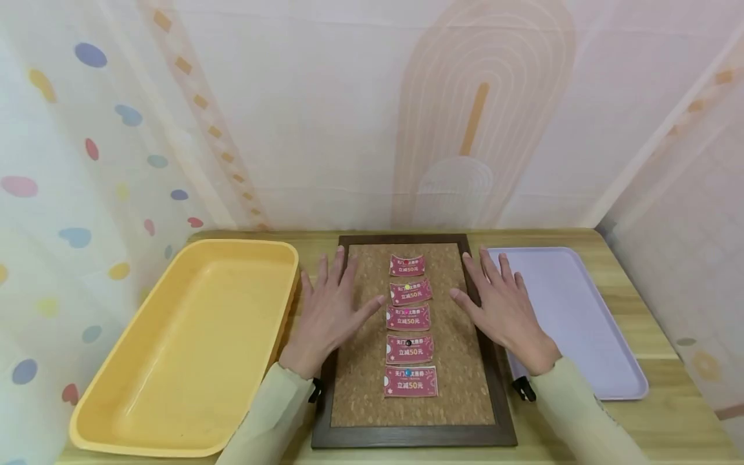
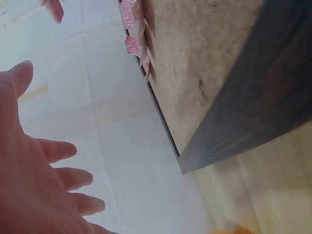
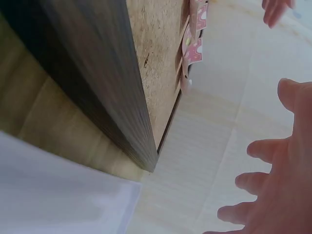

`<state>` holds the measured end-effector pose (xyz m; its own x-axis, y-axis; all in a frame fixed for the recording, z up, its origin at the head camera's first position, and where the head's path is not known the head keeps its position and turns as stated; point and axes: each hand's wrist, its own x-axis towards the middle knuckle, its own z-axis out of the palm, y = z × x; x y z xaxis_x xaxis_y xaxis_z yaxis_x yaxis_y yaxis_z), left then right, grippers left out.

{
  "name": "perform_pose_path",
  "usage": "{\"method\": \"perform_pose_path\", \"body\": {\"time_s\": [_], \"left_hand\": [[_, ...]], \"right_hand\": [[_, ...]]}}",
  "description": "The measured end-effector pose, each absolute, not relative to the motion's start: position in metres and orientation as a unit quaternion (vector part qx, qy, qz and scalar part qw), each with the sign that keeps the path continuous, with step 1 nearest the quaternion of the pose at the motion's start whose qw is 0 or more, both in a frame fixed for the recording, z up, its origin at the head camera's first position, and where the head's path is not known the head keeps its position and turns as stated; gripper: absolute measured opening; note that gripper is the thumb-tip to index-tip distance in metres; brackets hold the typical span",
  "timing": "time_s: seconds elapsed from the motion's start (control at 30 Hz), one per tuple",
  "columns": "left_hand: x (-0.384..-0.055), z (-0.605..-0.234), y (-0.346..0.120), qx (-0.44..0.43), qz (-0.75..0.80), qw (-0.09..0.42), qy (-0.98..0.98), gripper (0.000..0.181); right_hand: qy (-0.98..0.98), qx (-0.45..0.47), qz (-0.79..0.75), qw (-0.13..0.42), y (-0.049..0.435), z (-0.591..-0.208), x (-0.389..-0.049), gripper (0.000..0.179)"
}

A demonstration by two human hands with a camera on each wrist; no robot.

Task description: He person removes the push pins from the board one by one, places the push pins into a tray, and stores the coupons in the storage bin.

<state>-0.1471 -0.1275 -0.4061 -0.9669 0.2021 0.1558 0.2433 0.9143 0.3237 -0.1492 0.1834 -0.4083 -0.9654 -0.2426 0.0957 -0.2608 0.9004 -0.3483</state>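
A framed cork board [image 1: 459, 387] lies on the table between my two hands. Down its middle runs a column of several pink coupons [image 1: 410, 382], each with a coloured pushpin such as the blue pin [image 1: 408, 372] near its top. My left hand [image 1: 328, 310] is spread above the board's left edge, thumb pointing toward the coupons. Over the right edge my right hand [image 1: 502, 307] is held the same way, fingers apart. Neither hand holds anything. Both wrist views show the fingers raised off the board, and the coupons' edges curling up from the cork.
To the left stands a deep yellow bin [image 1: 192, 342] with nothing visible inside. A flat lilac tray [image 1: 572, 316] lies on the right, partly behind my right hand. The wooden table [image 1: 645, 336] ends at a patterned curtain [image 1: 325, 129] at the back.
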Motion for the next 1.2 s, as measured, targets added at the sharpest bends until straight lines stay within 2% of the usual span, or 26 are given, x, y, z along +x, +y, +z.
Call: {"method": "perform_pose_path", "body": {"time_s": [0.37, 1.2], "left_hand": [[-0.172, -0.395, -0.121, -0.146, -0.216, 0.078, -0.962, 0.082], [-0.209, -0.409, -0.106, -0.149, -0.304, 0.028, -0.940, 0.063]], "right_hand": [[-0.961, 0.176, 0.209, 0.032, 0.172, -0.406, -0.164, 0.076], [-0.948, 0.215, 0.229, 0.057, 0.144, -0.406, -0.200, 0.061]]}}
